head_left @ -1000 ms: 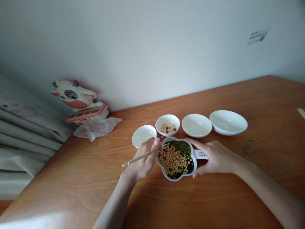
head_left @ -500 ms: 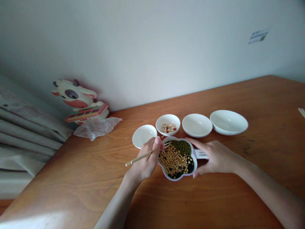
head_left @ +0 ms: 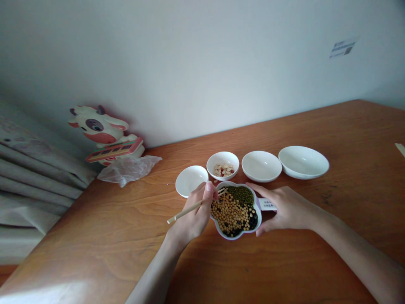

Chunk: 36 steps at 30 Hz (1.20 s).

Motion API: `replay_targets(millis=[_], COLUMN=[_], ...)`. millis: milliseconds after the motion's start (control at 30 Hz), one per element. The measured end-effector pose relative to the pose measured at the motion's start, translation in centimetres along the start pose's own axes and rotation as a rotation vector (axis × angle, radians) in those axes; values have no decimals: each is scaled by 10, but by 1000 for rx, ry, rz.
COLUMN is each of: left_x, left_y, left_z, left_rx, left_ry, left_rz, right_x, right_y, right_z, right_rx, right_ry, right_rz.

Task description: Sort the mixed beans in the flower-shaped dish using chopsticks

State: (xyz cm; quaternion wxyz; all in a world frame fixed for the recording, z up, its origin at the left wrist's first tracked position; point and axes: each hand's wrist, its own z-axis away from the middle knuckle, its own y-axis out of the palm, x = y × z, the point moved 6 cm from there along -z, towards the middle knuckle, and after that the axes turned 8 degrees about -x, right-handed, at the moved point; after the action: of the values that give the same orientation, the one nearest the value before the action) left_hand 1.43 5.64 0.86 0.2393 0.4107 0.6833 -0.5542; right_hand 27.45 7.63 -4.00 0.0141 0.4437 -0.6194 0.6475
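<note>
My left hand (head_left: pixel 196 209) is closed round light wooden chopsticks (head_left: pixel 185 212), whose tips rest over the beans at the upper left of a flower-shaped dish (head_left: pixel 232 237). In the dish lie tan soybeans (head_left: pixel 230 211), green mung beans (head_left: pixel 242 195) and black beans (head_left: pixel 253 221), partly mixed. My right hand (head_left: pixel 281 209) grips the dish's right side, thumb and fingers spread about a white printed label (head_left: pixel 268 204). Behind the dish, a white bowl (head_left: pixel 210 162) contains pale and reddish pieces.
More white bowls stand in the row: one at the left (head_left: pixel 190 179), one right of centre (head_left: pixel 262 166) and a wider one (head_left: pixel 303 162). A cow toy with a keyboard (head_left: pixel 107 135) and a clear plastic bag (head_left: pixel 131 169) sit by the wall. A pale stick (head_left: pixel 400 149) lies far right.
Almost nothing differs. The rear end of the chopsticks has shifted very slightly; both hands and the dish stay in place.
</note>
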Motion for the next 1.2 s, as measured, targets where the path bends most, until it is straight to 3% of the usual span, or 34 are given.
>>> replay_targets(millis=[233,733,967,1200], left_x=[-5,-3,-8,-9], left_y=[4,4,-5,-19], left_z=[1,-4,-4,-14], left_rx=[32,-23,-120,-319], left_ry=[36,140,187,253], left_rz=[-20,-47,-42,55], right_x=[0,-2,-2,-4], right_y=[1,2,2,3], right_z=[-1,0,0,1], right_rx=[6,0,13,9], right_ry=[-8,-5,15,10], right_rz=[7,28,37,31])
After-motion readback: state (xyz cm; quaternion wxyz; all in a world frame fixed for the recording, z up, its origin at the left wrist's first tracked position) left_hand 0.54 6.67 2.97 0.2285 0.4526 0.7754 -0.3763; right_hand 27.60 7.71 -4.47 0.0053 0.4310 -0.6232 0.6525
